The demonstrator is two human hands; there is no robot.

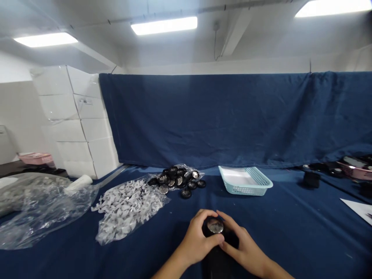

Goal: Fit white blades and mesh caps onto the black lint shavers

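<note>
A small round black part with a shiny silver face (215, 226) is gripped between both hands at the near edge of the blue-covered table (290, 224). My left hand (197, 236) wraps its left side and my right hand (242, 244) covers its right side. A dark object (216, 261) sits just below the part, mostly hidden by my hands. Farther back lies a pile of similar black and silver discs (180, 180) on a clear bag, next to a heap of small white strips (128, 205).
A light blue basket (245, 180) stands at the centre back. Crumpled clear plastic bags (37, 209) lie at the left, with stacked white boxes (78, 120) behind. A blue curtain (232, 116) closes the back. Pink trays with dark parts (354, 168) and a white sheet (359, 209) sit right.
</note>
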